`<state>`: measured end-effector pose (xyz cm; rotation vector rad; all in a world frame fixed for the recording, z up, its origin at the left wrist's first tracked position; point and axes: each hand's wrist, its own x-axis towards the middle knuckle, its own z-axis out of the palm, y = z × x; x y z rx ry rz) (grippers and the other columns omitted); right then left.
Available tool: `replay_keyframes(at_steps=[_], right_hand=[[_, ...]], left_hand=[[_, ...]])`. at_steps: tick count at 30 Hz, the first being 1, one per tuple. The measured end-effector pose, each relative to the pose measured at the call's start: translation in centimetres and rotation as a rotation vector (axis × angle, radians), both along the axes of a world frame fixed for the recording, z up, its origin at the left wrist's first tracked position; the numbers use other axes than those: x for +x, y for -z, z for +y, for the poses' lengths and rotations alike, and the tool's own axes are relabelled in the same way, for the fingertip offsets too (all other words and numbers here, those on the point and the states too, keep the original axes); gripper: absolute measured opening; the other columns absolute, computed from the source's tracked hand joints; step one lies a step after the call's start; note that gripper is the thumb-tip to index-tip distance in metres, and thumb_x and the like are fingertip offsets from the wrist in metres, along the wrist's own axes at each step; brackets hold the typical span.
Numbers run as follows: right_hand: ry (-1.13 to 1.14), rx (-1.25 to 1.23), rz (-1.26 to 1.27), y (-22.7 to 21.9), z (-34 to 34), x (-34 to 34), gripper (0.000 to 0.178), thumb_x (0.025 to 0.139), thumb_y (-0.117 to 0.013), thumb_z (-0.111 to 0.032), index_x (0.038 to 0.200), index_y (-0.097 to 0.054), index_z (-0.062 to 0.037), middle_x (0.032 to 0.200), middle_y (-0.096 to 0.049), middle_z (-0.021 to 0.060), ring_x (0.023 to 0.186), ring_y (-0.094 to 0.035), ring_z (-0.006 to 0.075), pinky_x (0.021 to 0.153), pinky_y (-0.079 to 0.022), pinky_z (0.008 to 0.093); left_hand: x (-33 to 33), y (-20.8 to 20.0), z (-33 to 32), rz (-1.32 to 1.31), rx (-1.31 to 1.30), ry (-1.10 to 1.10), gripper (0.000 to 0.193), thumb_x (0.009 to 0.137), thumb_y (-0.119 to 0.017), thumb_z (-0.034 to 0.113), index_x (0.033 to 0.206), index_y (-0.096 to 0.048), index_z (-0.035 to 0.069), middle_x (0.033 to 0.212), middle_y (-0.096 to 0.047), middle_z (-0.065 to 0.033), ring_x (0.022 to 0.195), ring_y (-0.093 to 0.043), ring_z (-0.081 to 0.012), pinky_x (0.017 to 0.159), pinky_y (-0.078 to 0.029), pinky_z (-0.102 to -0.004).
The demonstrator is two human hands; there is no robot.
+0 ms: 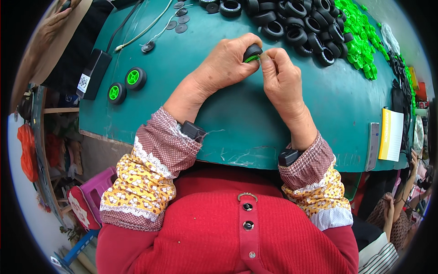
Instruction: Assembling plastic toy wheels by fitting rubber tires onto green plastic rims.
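Note:
A small black toy tyre [252, 50] with a bright green hub [252, 58] in it is gripped by my left hand [228, 61], the fingers curled round it above the table. My right hand [283, 82] comes in from the other side, thumb and fingers pinched together right at the wheel's edge. Whatever is between those fingertips is hidden. Two wheels, a green-hubbed one [133, 78] and another like it [117, 93], lie side by side at the left on the green tabletop [228, 123].
Loose black tyres [296, 36] are heaped at the far side, beside a pile of green hubs [360, 41]. Black discs [181, 28] and a pale cable [143, 33] lie at the far left, near a black box [94, 74]. A yellow-edged pad [391, 134] sits at the right. Other people's hands show at both sides.

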<state>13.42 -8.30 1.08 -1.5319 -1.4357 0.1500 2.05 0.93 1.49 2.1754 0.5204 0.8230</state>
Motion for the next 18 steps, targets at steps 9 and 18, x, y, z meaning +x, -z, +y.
replay_keyframes(at_steps=[9, 18], right_hand=[[0.029, -0.051, 0.017, -0.5, 0.0, -0.5, 0.015, 0.083, -0.053, -0.011, 0.098, -0.053, -0.0061, 0.054, -0.054, 0.01, 0.047, -0.055, 0.0238, 0.044, -0.042, 0.0301], [0.011, -0.119, 0.294, -0.6, 0.1, 0.0, 0.024, 0.086, -0.048, -0.01, 0.11, -0.052, -0.0066, 0.059, -0.053, 0.0098, 0.051, -0.05, 0.0131, 0.049, -0.041, 0.0266]], left_hand=[[-0.6, -0.5, 0.9, 0.133, -0.067, 0.042, 0.027, 0.071, -0.063, 0.009, 0.096, -0.056, 0.003, 0.076, -0.057, -0.002, 0.068, -0.053, -0.0089, 0.059, -0.045, -0.0225], [0.2, -0.3, -0.4, -0.177, -0.064, -0.045, 0.033, 0.071, -0.066, 0.01, 0.102, -0.055, 0.009, 0.082, -0.058, -0.0027, 0.072, -0.054, -0.0094, 0.065, -0.046, -0.0229]])
